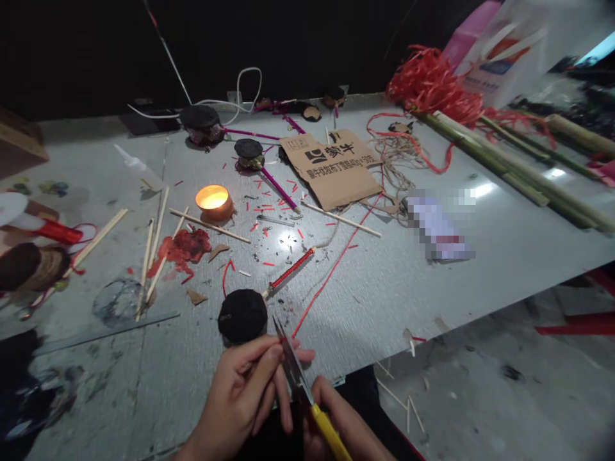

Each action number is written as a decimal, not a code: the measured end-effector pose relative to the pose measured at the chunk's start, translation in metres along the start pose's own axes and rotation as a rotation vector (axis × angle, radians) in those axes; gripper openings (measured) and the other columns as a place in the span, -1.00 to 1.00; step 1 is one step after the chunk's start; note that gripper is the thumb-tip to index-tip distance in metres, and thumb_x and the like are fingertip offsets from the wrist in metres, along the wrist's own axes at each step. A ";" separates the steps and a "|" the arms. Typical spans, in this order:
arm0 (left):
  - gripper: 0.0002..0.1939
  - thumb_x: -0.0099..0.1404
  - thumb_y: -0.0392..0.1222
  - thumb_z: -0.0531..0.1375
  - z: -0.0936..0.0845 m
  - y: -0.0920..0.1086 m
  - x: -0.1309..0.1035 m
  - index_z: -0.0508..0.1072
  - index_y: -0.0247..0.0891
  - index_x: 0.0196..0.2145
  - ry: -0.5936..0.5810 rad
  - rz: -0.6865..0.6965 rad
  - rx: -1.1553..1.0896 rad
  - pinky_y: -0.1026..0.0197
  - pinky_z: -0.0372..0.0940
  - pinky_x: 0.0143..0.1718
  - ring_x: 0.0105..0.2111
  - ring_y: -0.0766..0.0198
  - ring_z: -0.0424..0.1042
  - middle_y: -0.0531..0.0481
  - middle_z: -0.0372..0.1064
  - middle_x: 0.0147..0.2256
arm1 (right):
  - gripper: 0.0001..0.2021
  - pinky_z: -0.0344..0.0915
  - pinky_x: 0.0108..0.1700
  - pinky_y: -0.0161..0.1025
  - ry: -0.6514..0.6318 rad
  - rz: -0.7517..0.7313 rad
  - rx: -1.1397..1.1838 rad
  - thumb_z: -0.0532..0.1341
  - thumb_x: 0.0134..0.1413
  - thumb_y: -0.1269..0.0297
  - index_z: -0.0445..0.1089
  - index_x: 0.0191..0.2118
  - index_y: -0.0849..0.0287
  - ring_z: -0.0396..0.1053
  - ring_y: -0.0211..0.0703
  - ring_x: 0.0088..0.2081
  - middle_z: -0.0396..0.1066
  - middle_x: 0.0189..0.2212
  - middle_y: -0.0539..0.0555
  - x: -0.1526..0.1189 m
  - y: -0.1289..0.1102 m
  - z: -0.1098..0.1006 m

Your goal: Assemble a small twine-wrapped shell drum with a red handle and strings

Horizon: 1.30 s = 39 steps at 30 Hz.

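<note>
My right hand [343, 426] grips yellow-handled scissors [330, 434], their blades pointing up and left past my other fingers. My left hand [250, 384] is closed in a pinch beside the blades. A red string [331, 272] runs down the table to those fingertips; the exact pinch point is hard to see. Just beyond my left hand lies a black-topped round piece [243, 315]. From it sticks out a thin stick wrapped in red [291, 271], lying on the table.
A lit candle [214, 202] burns at centre left, near red wax [185, 251] and loose sticks [158, 256]. Cardboard [331, 169], a blurred phone-like object [437, 227], red ribbon [432, 83] and bamboo poles [500, 169] lie farther off. The table edge runs at right.
</note>
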<state>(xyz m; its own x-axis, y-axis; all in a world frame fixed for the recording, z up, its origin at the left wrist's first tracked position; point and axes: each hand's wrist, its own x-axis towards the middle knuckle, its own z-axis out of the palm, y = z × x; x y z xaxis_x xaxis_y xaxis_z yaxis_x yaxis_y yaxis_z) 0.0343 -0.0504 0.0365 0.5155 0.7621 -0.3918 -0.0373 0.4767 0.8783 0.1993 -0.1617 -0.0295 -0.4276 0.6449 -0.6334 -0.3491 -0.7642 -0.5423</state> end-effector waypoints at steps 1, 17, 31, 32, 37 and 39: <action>-0.49 0.57 0.15 0.21 0.000 0.000 0.000 0.64 -0.42 0.05 0.015 0.002 -0.003 0.45 -0.11 -0.77 -0.80 0.43 0.21 -0.11 0.52 -0.65 | -0.51 0.01 -0.54 -0.42 -0.004 -0.001 -0.001 0.42 0.16 -0.20 0.23 -0.22 0.06 0.15 -0.41 -0.58 0.25 -0.57 -0.20 0.001 0.001 0.000; -0.48 0.55 0.19 0.22 0.000 0.004 0.001 0.64 -0.38 0.04 0.026 -0.028 0.002 0.45 -0.03 -0.77 -0.75 0.38 0.36 -0.23 0.65 -0.46 | -0.50 0.26 -0.35 -0.35 0.002 -0.123 -0.092 0.38 0.20 -0.27 0.27 -0.23 0.06 0.26 -0.31 -0.44 0.26 -0.46 -0.13 0.002 0.005 -0.003; -0.41 0.55 0.25 0.20 0.005 0.012 0.001 0.67 -0.42 -0.09 0.001 0.001 0.005 0.43 -0.09 -0.76 -0.80 0.42 0.20 -0.11 0.49 -0.67 | -0.43 0.31 -0.30 -0.27 -0.076 -0.380 -0.352 0.22 0.30 -0.40 0.36 -0.09 0.07 0.17 -0.26 -0.37 0.25 -0.30 -0.02 -0.016 -0.018 -0.004; -0.40 0.54 0.27 0.20 0.006 0.013 0.001 0.67 -0.42 -0.09 0.004 -0.002 0.008 0.43 -0.09 -0.76 -0.80 0.43 0.20 -0.11 0.50 -0.66 | -0.47 0.30 -0.31 -0.27 -0.077 -0.360 -0.363 0.22 0.32 -0.37 0.35 -0.09 0.06 0.16 -0.27 -0.38 0.25 -0.31 -0.03 -0.017 -0.017 -0.005; -0.35 0.53 0.32 0.19 0.008 0.014 0.001 0.66 -0.43 -0.08 0.012 -0.001 0.028 0.42 -0.07 -0.76 -0.79 0.43 0.22 -0.21 0.59 -0.57 | -0.50 0.37 -0.21 -0.26 -0.070 -0.325 -0.378 0.25 0.33 -0.32 0.35 -0.06 0.06 0.20 -0.23 -0.31 0.28 -0.29 -0.01 -0.024 -0.023 -0.005; -0.35 0.53 0.32 0.19 0.008 0.013 0.000 0.66 -0.43 -0.10 -0.005 0.002 0.037 0.42 -0.07 -0.75 -0.80 0.45 0.18 -0.18 0.56 -0.61 | -0.45 0.41 -0.08 -0.19 -0.064 -0.351 -0.374 0.23 0.32 -0.36 0.38 0.00 0.07 0.28 -0.16 -0.21 0.33 -0.19 0.06 -0.027 -0.031 -0.003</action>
<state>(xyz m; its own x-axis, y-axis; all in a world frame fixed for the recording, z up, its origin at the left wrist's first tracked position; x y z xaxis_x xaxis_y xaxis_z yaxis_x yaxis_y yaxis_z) 0.0405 -0.0475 0.0504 0.5194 0.7610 -0.3886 -0.0064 0.4582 0.8888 0.2242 -0.1553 0.0032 -0.3919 0.8512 -0.3491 -0.1641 -0.4381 -0.8838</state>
